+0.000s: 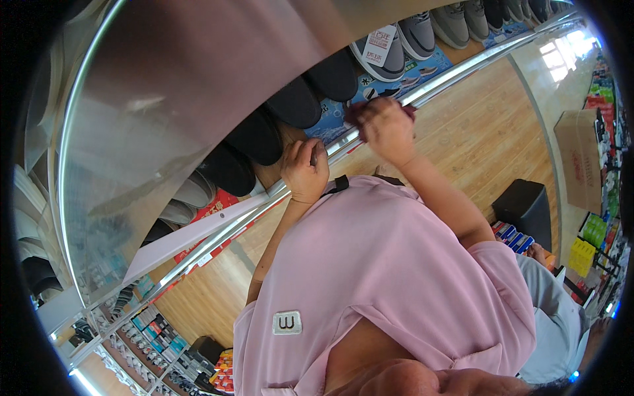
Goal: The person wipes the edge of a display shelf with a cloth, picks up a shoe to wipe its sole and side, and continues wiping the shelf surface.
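A dark red cloth (pixel 357 118) is bunched in my right hand (pixel 391 132), which is blurred, over the metal front rail (pixel 436 91) of a shoe shelf. My left hand (pixel 304 171) is at the same rail, with its fingers curled. Something small and dark shows by its thumb, too unclear to name. Beyond the hands stand black shoes (pixel 294 101) in a row, then grey sneakers (pixel 389 59) with a white printed tag (pixel 380 45). A blue printed mat (pixel 322 121) lies under them.
A curved, see-through panel (pixel 148 128) overhangs the shoes. A white strip (pixel 198 232) slants off the rail at left. Behind me at right are a black stool (pixel 524 213), a cardboard carton (pixel 578 161) and another person's pale trousers (pixel 554 317). Shoe racks (pixel 143 346) fill the lower left.
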Action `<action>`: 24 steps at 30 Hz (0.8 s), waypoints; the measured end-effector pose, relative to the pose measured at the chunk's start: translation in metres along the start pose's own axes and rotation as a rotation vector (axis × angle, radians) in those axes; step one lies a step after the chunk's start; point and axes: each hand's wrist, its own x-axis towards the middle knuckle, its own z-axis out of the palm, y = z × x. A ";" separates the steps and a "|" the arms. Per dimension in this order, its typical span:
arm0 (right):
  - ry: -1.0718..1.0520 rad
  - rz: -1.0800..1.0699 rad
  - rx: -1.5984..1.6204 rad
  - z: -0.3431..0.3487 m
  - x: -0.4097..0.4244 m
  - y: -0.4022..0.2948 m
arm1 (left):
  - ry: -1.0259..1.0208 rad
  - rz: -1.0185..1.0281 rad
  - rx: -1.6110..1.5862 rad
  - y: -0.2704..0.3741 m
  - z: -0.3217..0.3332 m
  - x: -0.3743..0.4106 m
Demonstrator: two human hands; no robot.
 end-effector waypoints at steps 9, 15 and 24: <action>-0.003 0.066 0.194 0.007 0.009 -0.021 | 0.010 -0.016 -0.092 0.006 -0.001 0.005; 0.154 0.467 0.474 0.008 0.043 -0.016 | 0.028 -0.058 -0.200 0.007 -0.007 0.005; 0.048 0.523 0.722 0.026 0.076 -0.003 | 0.001 -0.065 -0.249 -0.003 -0.004 -0.003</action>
